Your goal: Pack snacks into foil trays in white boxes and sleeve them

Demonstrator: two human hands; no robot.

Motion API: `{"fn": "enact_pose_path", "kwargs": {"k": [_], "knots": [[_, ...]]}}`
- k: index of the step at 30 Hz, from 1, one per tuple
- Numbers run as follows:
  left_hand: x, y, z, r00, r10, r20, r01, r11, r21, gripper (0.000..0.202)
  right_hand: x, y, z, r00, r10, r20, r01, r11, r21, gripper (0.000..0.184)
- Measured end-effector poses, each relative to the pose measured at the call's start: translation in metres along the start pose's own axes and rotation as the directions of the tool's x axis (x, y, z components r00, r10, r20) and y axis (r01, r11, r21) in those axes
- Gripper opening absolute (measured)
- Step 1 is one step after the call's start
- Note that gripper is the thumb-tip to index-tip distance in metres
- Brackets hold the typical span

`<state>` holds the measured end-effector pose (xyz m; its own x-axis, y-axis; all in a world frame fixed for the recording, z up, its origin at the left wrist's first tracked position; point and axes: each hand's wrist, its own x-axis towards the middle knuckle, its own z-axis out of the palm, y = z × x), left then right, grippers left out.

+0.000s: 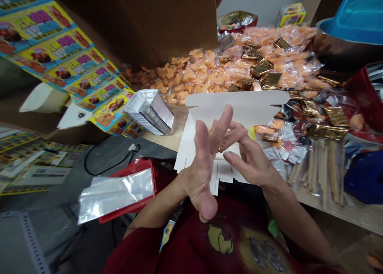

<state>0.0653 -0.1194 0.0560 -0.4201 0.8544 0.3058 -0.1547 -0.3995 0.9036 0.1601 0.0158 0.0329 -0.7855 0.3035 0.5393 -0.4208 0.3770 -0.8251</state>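
Observation:
A flat, unfolded white cardboard box blank (239,106) stands tilted in front of me at the table's near edge, its plain inner side facing me. My left hand (203,166) is against the blank's lower left part, fingers stretched out and spread, thumb pointing toward me. My right hand (249,158) presses on the blank's middle from the right, fingers extended and crossing the left hand's fingertips. Neither hand wraps around anything else.
Piles of orange snack packets (209,72) and gold sachets (263,68) cover the table behind. A stack of foil trays (151,110) sits left, with printed yellow box blanks (74,62) beyond. Wooden chopsticks (323,170) lie right. A red tray holding clear bags (119,192) is at lower left.

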Motion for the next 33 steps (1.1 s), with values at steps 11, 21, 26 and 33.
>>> {"fn": "enact_pose_path", "kwargs": {"k": [11,21,26,33], "knots": [[0.010,0.002,0.017,0.963,-0.092,-0.253,-0.063,0.837,-0.544,0.089,-0.003,0.009,0.011,0.998,-0.011,-0.069,0.006,0.997,-0.077,0.015],[0.019,0.014,0.010,0.965,-0.237,-0.114,0.119,0.779,-0.616,0.095,-0.002,0.014,0.011,0.996,-0.066,-0.068,0.057,0.991,-0.120,0.038],[0.022,0.010,0.006,0.950,-0.297,-0.101,0.161,0.740,-0.653,0.091,-0.005,0.016,0.012,0.996,-0.010,-0.085,0.006,0.999,-0.046,0.039],[0.029,0.010,-0.001,0.928,-0.359,-0.101,0.212,0.729,-0.651,0.089,-0.007,0.019,0.009,0.997,-0.007,-0.079,0.000,0.996,-0.089,0.055]]}}
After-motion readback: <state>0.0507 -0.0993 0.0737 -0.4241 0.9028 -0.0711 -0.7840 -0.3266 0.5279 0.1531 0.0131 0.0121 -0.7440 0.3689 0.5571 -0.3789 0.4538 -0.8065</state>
